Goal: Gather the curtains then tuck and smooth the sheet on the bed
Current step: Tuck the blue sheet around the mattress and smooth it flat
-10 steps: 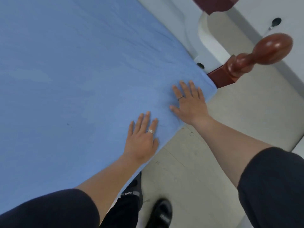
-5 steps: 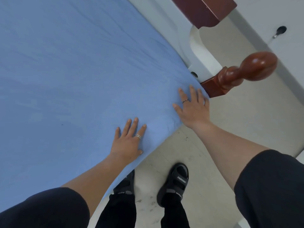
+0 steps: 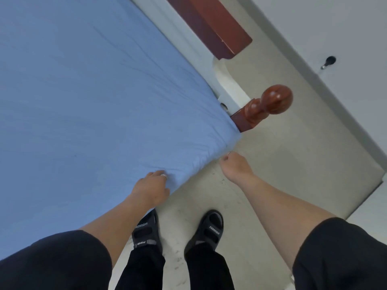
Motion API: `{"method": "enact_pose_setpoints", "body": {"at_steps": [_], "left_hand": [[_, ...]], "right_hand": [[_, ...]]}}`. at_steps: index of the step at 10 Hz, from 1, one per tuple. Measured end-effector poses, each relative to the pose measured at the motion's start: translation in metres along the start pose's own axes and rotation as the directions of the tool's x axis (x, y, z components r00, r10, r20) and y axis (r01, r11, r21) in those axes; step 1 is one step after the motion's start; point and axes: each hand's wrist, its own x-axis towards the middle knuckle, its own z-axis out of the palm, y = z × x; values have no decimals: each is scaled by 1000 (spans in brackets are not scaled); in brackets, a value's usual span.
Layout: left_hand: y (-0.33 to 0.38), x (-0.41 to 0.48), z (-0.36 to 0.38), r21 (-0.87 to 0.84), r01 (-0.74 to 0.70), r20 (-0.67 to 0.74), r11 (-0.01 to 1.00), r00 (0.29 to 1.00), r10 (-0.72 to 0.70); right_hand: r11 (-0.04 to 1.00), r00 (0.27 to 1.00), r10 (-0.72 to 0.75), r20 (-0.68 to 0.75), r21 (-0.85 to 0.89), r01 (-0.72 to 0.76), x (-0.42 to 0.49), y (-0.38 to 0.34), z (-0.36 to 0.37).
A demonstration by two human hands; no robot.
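A light blue sheet (image 3: 94, 105) covers the mattress and fills the left and upper part of the view, with fine creases running toward its near right corner. My left hand (image 3: 149, 188) lies on the bed's near edge, its ringed fingers curled down into the sheet fabric. My right hand (image 3: 235, 166) is off the bed's side, just below the corner, knuckles up and fingers curled in against the sheet's hanging edge; the fingertips are hidden. No curtains are in view.
A reddish wooden bedpost with a round knob (image 3: 272, 103) stands right beside the mattress corner, joined to a white footboard (image 3: 224, 80) with a wooden top rail (image 3: 211, 24). My sandalled feet (image 3: 209, 229) stand on the pale floor. A white wall (image 3: 335, 38) runs along the right.
Both hands have slid off the flat sheet top toward the near edge and curled from flat palms into closed fingers. The view has pulled back, showing both feet.
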Motion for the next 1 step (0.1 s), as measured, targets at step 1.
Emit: {"method": "enact_pose_setpoints", "body": {"at_steps": [1], "left_hand": [[-1, -28, -27, -116, -3, -96, 993, 995, -8]], "right_hand": [[987, 988, -152, -15, -51, 151, -22, -25, -31]]}}
